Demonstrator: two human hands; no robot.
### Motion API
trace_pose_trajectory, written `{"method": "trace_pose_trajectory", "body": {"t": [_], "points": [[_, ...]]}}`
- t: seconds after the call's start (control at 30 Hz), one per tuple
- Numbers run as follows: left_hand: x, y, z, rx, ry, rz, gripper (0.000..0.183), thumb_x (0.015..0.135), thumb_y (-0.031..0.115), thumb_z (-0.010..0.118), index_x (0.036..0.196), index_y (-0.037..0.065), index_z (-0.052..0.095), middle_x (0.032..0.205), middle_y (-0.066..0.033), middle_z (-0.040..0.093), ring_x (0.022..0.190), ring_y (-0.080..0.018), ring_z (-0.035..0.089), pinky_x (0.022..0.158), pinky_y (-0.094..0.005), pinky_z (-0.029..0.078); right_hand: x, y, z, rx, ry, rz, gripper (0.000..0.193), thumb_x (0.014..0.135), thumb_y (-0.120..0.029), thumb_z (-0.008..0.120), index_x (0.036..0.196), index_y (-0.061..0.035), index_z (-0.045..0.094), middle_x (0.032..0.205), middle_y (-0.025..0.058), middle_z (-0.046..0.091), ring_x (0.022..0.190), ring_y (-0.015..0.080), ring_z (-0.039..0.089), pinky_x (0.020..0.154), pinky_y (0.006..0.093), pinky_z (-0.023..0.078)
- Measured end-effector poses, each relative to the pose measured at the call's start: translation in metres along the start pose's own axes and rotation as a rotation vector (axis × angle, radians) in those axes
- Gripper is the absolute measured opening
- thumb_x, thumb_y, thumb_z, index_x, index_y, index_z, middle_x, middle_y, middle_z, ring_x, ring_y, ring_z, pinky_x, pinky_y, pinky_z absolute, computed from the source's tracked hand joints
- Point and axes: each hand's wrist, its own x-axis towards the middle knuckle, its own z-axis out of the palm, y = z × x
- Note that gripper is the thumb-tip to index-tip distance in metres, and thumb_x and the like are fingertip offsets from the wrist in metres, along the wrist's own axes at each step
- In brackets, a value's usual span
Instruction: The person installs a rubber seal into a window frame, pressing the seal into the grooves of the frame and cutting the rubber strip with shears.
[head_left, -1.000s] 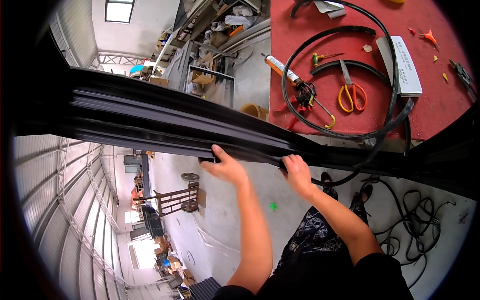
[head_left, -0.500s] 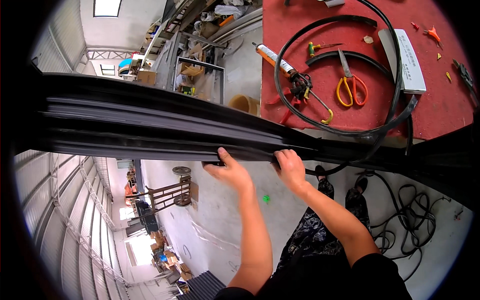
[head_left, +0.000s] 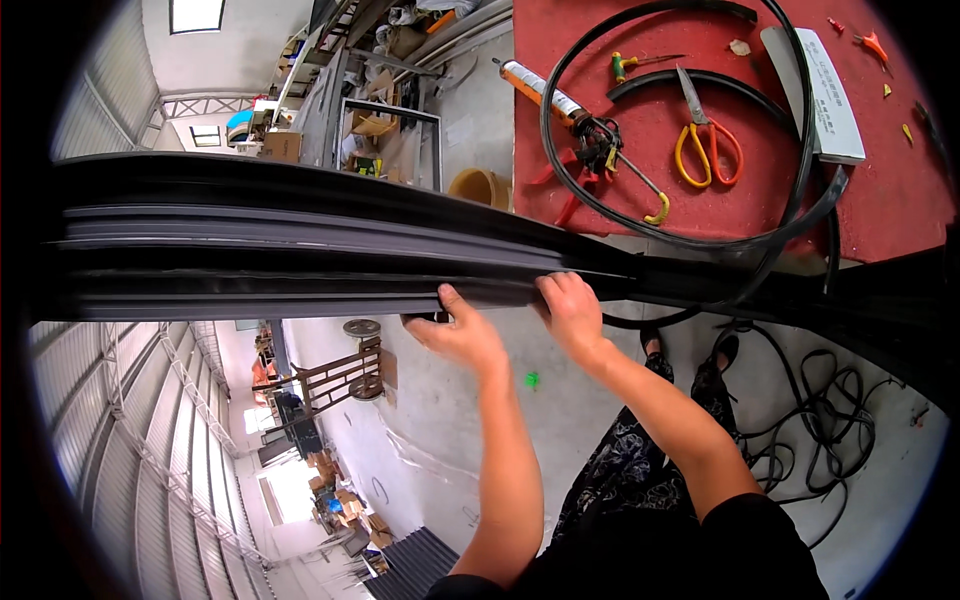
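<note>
The bar (head_left: 250, 232), long, black and ridged, runs from the left edge of the frame across the middle to the right edge, sloping slightly down to the right; ribbed panels (head_left: 130, 450) fill the lower left, and a window (head_left: 196, 14) shows at the upper left; a carton (head_left: 281, 147) stands above the bar, while below it a cart (head_left: 335, 385) with 2 wheels is on the pale floor (head_left: 440, 420); near the centre, the left hand (head_left: 460, 332) grips the bar's lower edge, thumb on the face and fingers bent underneath; a bucket (head_left: 480, 188) sits just above the bar; a green scrap (head_left: 532, 379) lies on the floor between the 2 forearms; right of centre, the right hand (head_left: 572, 312) touches the same edge with curled fingers, though I cannot tell what it grips; the strip (head_left: 818, 207), black and bendy, shows from beside that hand, passes along the bar and loops over the red table (head_left: 640, 110) at the upper right; there lie, left to right, a caulking gun (head_left: 545, 90), a screwdriver (head_left: 618, 68), scissors (head_left: 690, 98) with yellow and orange handles, and a white box (head_left: 832, 115); at the lower right, 2 feet stand on the floor, near a tangled cord (head_left: 826, 424).
</note>
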Motion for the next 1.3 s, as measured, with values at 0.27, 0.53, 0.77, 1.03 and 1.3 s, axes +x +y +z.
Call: {"method": "trace_pose_trajectory", "body": {"t": [0.27,0.53,0.77,1.03,1.3], "points": [[-0.008,-0.012,-0.001,-0.248,-0.154,-0.054,0.053,0.083,0.014,0.071,0.121,-0.011,0.043,0.117,-0.0215,0.054,0.105,-0.0291,0.055,0.092,-0.0388,0.044,0.004,0.003,0.001,-0.027,-0.026,0.013,0.031,0.066,-0.012,0.075,0.093,-0.007,0.061,0.087,0.0075,0.059,0.085,0.0293,0.055,0.071,0.0396,0.048],[-0.018,-0.003,-0.002,-0.291,-0.21,-0.1,0.057,0.083,0.011,0.07,0.126,-0.012,0.039,0.121,-0.0223,0.051,0.108,-0.0297,0.053,0.094,-0.039,0.044,-0.001,0.006,0.008,0.042,0.017,0.088,0.026,0.069,-0.01,0.072,0.09,-0.0063,0.057,0.085,0.0097,0.056,0.082,0.032,0.055,0.067,0.0428,0.049],[-0.02,-0.017,0.005,-0.344,-0.271,-0.138,0.058,0.085,0.01,0.069,0.13,-0.009,0.037,0.127,-0.0179,0.048,0.11,-0.0242,0.05,0.1,-0.0337,0.038,-0.01,0.01,0.017,0.186,0.071,0.243,0.029,0.071,-0.008,0.072,0.096,-0.0043,0.057,0.091,0.0127,0.057,0.087,0.032,0.057,0.069,0.0414,0.049],[-0.028,-0.038,0.012,-0.452,-0.462,-0.24,0.064,0.082,0.002,0.07,0.135,-0.005,0.034,0.133,-0.0154,0.045,0.116,-0.023,0.048,0.101,-0.0323,0.037,-0.054,-0.005,0.035,1.596,-0.02,1.379,0.034,0.087,-0.026,0.069,0.105,-0.0005,0.055,0.104,0.0116,0.059,0.092,0.0225,0.06,0.086,0.0374,0.052],[-0.019,-0.055,0.013,-0.58,-0.638,-0.367,0.063,0.08,0.001,0.071,0.133,-0.002,0.038,0.128,-0.0122,0.05,0.114,-0.0212,0.051,0.103,-0.0344,0.037,-0.017,-0.023,0.062,2.452,0.164,1.346,0.043,0.091,-0.024,0.061,0.124,-0.0002,0.048,0.126,0.0142,0.053,0.119,0.027,0.05,0.109,0.0407,0.036]]}}
